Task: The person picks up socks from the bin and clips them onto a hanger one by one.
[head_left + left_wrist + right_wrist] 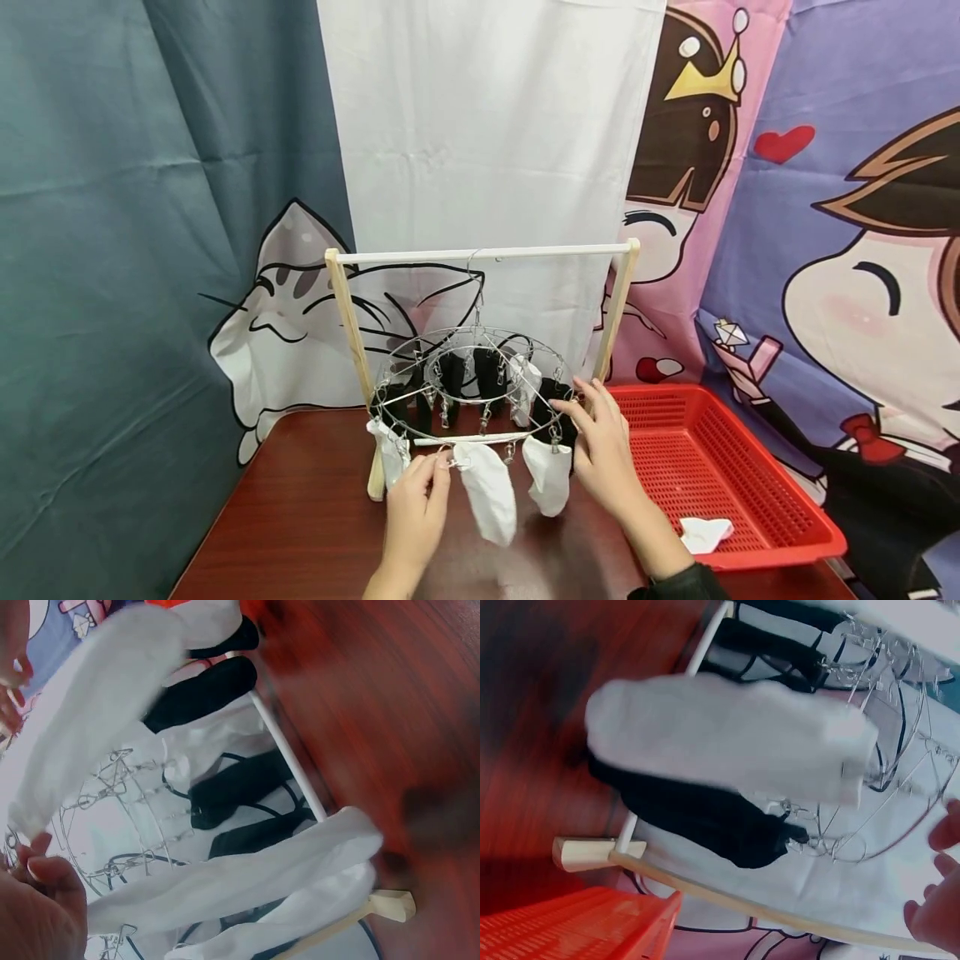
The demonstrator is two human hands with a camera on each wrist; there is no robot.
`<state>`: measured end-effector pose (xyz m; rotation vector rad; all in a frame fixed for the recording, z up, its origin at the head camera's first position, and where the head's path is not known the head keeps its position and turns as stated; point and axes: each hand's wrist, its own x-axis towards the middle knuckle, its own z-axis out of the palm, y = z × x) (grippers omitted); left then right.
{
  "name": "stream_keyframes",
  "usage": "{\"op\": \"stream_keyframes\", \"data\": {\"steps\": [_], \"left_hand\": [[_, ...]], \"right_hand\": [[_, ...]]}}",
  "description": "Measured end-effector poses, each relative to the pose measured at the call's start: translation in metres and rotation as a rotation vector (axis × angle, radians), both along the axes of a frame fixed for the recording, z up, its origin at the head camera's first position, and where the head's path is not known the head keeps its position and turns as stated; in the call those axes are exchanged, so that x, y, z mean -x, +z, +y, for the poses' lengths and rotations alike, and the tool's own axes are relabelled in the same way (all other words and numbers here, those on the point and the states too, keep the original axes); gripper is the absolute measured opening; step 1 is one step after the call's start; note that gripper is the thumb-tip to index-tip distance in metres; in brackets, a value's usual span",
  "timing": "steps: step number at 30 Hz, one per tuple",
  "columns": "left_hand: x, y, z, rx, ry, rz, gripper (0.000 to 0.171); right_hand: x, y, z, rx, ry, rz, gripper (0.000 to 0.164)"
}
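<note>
A round wire sock hanger (408, 433) with dangling metal clips hangs by its hook from the rack's white bar. My left hand (420, 504) pinches a clip (454, 463) at the hanger's front, right by the cuff of a white sock (489, 496) that hangs slanting down. Fingers of my right hand (603, 450) rest at the hanger's right rim, loosely bent and spread apart. Beside that hand hangs another white sock (547, 475). One more white sock (390, 454) is at the left. Black socks (491, 377) and a white one (525, 388) hang farther back.
The wooden drying rack (617, 308) stands on the dark red table (300, 517). At the right is a red plastic basket (780, 475) with a white piece of cloth (705, 534) inside. Printed curtains (487, 125) hang close behind.
</note>
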<state>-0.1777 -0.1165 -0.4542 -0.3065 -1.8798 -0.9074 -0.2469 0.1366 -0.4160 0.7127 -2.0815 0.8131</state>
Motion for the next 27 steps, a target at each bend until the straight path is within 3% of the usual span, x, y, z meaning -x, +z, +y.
{"op": "stream_keyframes", "data": {"steps": [6,9,11,13,16,18,21,27], "left_hand": [[0.000,-0.002,0.002,-0.170,0.130,0.000,0.034],[-0.001,-0.003,0.005,-0.207,0.170,0.048,0.036],[-0.001,-0.003,0.008,-0.177,0.148,0.091,0.030],[0.001,-0.002,0.012,-0.120,0.085,0.094,0.028],[0.004,-0.001,0.018,-0.036,-0.029,-0.017,0.030],[0.006,0.000,0.021,-0.014,-0.071,-0.098,0.026],[0.007,0.000,0.025,-0.017,-0.094,-0.153,0.015],[0.006,0.001,0.027,0.045,-0.082,-0.093,0.015]], "right_hand": [[-0.001,-0.003,0.001,-0.083,0.099,-0.038,0.042],[-0.007,-0.002,-0.002,-0.075,0.147,-0.030,0.039],[-0.010,0.001,-0.004,-0.071,0.166,-0.020,0.039],[-0.013,0.004,-0.007,-0.062,0.175,-0.012,0.039],[-0.017,0.009,-0.011,-0.050,0.183,0.004,0.041],[-0.019,0.012,-0.014,-0.048,0.186,0.015,0.041],[-0.023,0.014,-0.017,-0.063,0.189,0.032,0.038],[-0.027,0.014,-0.018,-0.089,0.180,0.030,0.035]]}}
